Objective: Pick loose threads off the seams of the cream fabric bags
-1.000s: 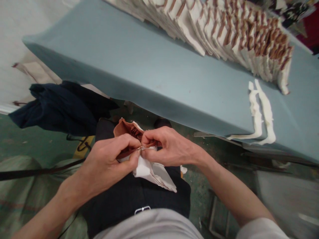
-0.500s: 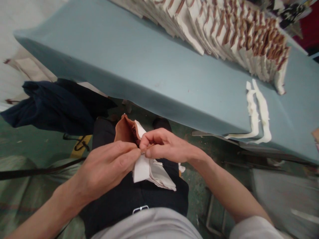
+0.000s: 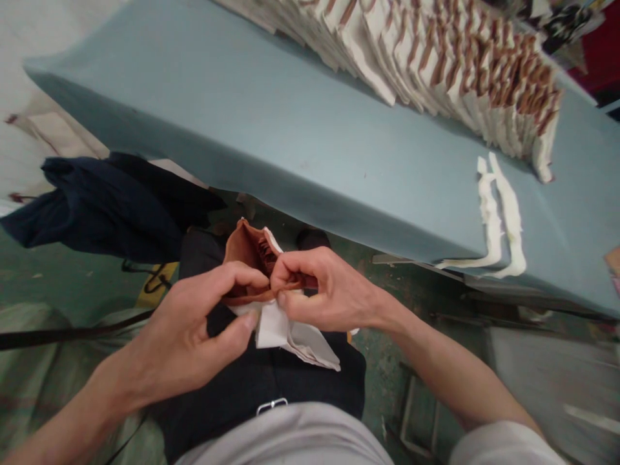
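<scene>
A piece with a brown inside and white outer cloth point(image 3: 248, 248) rests on my dark-trousered lap, its brown opening facing up. My right hand point(image 3: 322, 287) pinches the brown edge near the middle of its rim. Beside it, my left hand point(image 3: 198, 323) has its thumb and fingers apart around the rim, fingers at the brown inner side and thumb on the white outside. White flaps point(image 3: 295, 339) hang below the fingertips. Whether the left fingertips grip the edge is hard to make out.
Ahead lies a table with a blue-grey cover point(image 3: 271, 142). Along its far side stands a long row of white and brown pieces point(image 3: 436, 71). Two white strips point(image 3: 508, 219) lie near its front edge at the right. Dark blue cloth point(image 3: 106, 200) hangs at the left.
My left thumb and fingers have spread from a pinch, showing more of the brown rim and opening. My right hand keeps its pinch, nearly in place.
</scene>
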Demonstrator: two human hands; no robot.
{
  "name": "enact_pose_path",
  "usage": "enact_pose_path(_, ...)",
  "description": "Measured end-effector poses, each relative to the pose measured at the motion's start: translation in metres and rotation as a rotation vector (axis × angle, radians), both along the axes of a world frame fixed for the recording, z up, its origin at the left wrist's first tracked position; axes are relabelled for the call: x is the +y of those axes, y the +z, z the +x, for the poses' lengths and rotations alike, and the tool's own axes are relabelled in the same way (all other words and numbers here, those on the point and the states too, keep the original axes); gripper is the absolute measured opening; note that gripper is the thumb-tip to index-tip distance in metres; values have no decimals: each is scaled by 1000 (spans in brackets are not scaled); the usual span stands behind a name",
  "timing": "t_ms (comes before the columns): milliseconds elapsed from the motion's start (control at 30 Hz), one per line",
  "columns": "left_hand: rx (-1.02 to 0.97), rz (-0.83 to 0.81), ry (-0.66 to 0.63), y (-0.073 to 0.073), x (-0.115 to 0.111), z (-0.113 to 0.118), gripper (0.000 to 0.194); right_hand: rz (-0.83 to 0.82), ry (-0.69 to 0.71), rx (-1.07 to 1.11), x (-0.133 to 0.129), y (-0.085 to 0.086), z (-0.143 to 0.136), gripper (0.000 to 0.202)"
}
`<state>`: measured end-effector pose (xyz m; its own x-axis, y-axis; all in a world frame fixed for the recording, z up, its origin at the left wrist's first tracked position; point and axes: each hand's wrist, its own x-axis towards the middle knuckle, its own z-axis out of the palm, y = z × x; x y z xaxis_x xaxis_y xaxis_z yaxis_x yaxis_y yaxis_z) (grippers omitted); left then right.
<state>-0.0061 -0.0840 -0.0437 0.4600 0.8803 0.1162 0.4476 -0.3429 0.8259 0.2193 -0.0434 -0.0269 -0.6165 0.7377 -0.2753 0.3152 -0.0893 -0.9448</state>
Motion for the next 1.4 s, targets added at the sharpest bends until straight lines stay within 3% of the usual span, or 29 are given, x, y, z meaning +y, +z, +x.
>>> enact_pose_path(100,-12,-91,-77,6,9,-3,15,174,16,-28,-3,2,0,5)
enact_pose_path(267,24,-75,-156,13,24,-1,29,400,14,-37,-11,4,1,8)
enact_pose_path(500,20,-79,-260,21,34,-2,29,536,41,-90,-14,12,10,10)
enact_pose_path(633,52,-14,-271,15,24,1,28,417,96,-82,-9,18,16,10)
enact_pose_path(767,47,42,-233,12,16,9,35,283,216,-67,3,21,17,38)
enact_pose_path(867,9,46,-179,11,17,13,39,192,245,39,9,12,15,47)
enact_pose_path(1033,-71,-75,-107,1,23,11,43,-194,120,322,7,-16,11,49)
enact_pose_path(1133,-160,-159,-65,-3,23,12,45,-346,30,439,1,-25,5,53)
enact_pose_path(1267,-416,-386,-39,-6,16,16,56,-371,-17,473,-6,-23,-4,53)
enact_pose_path(1400,-646,-508,22,-20,4,19,68,-211,6,406,-9,-16,1,49)
